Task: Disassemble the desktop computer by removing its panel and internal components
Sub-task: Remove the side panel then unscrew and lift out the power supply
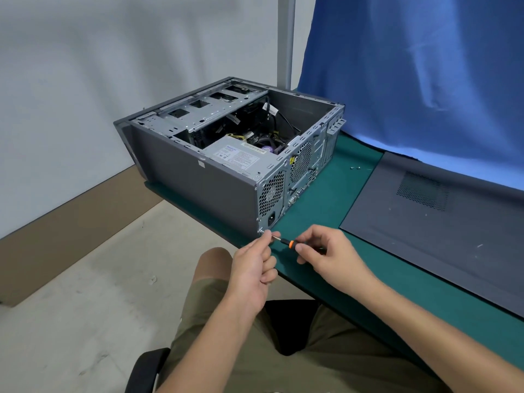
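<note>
at the centre of the frame the desktop computer lies on its side on the green tabletop, open face up, so the insides can be reached from above and the rear plate faces the person. its panel is already off and lies flat at the right of the frame, apart from the case, out of the way of the work, i judge. two loose screws sit on the tabletop toward the upper right, between case and panel, likely parked there so they do not get lost.

just below centre, at the lower rear corner of the case, the screwdriver points its tip at a corner screw below the power socket. the right hand grips the black handle behind the orange band, fingers curled round it, placed to do the turning. the left hand pinches the thin shaft near the tip between thumb and forefinger, the other fingers curled — a steadying hold, it seems, to keep the small tip seated. whether the tip is fully in the screw head is too small to tell.

this screw looks to be one of those fixing the power supply, which sits inside against that rear corner — so the step in hand is probably freeing it, with the internal parts not yet removed.
</note>
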